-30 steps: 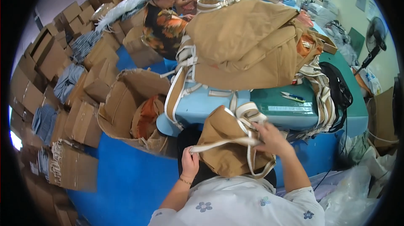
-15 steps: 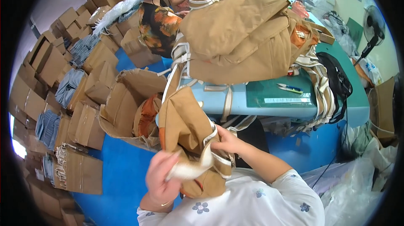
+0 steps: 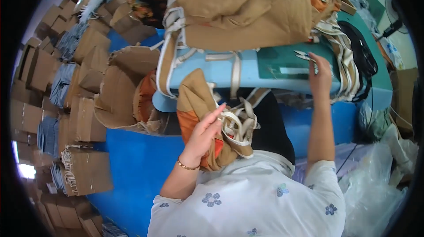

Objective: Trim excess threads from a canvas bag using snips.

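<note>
While the left hand (image 3: 204, 133) grips a folded tan bag (image 3: 198, 104), the right hand (image 3: 320, 76) reaches to the table.

Left fingers (image 3: 215, 112) lie nearly straight, pressed against the tan and orange cloth beside its bundled cream straps (image 3: 238, 124), holding it up below the near edge of the blue table (image 3: 212, 78). Right fingertips, loosely spread and holding nothing, touch small snips (image 3: 304, 55) on the green mat (image 3: 287, 62). A heap of tan bags (image 3: 247, 7) sits beyond; cardboard boxes (image 3: 88, 113) stand left.
</note>
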Available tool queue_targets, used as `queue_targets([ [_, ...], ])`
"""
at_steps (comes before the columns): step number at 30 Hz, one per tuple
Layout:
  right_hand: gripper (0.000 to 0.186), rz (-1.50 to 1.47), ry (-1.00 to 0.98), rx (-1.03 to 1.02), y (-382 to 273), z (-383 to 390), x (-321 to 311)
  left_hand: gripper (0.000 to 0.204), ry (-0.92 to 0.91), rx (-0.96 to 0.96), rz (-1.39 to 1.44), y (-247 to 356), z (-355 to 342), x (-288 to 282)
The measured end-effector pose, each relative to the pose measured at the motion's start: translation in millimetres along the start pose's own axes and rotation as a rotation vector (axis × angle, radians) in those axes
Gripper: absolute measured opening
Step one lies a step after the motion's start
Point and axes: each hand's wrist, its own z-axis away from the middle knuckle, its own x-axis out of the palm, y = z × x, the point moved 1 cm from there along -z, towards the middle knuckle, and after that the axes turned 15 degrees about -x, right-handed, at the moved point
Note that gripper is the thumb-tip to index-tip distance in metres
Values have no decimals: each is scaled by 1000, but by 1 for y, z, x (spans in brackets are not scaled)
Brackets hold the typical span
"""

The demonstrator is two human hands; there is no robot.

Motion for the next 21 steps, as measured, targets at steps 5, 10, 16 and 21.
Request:
queue_targets([
  [5, 28, 82, -379, -28, 56, 3, 4, 48, -102, 12, 94, -8, 8, -3],
  [10, 21, 209, -334, -193, 38, 5, -7, 48, -106, -64, 158, -17, 14, -6],
  [16, 18, -210, -120, 266, -5, 28, -3, 46, 130, 228, 38, -21, -2, 8],
  [21, 17, -1326, -165, 760, -93, 59, -7, 43, 523, 372, -476, -15, -3, 13],
])
